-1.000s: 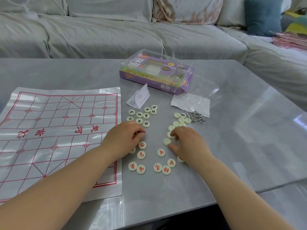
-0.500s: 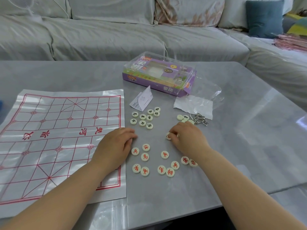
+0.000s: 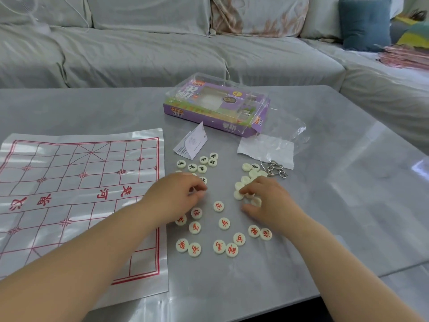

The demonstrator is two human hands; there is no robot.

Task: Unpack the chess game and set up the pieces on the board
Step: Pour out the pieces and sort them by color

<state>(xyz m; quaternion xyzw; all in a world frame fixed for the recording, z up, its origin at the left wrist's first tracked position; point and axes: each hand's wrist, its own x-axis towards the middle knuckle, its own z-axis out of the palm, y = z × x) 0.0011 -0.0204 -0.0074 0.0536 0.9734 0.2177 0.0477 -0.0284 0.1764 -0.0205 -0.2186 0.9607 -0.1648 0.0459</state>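
The plastic chess board [image 3: 69, 182] with red lines lies flat at the table's left. Round cream pieces lie loose to its right: several with red characters [image 3: 224, 223] near me, several with black characters [image 3: 202, 168] farther off, and several face-down ones [image 3: 246, 167] on the right. My left hand [image 3: 178, 196] has its fingers curled at the near edge of the black group and pinches a piece there. My right hand [image 3: 267, 201] is curled over the face-down pieces, and its fingertips and thumb pinch one of them.
The purple game box [image 3: 216, 105] with a clear lid stands behind the pieces. A folded leaflet [image 3: 192, 142], a clear plastic bag [image 3: 267, 147] and metal ring puzzles [image 3: 274, 169] lie nearby. A grey sofa [image 3: 162, 54] runs behind the table.
My left hand has moved from the board's edge up and right to the black pieces. My right hand has shifted a little toward me over the face-down pieces.
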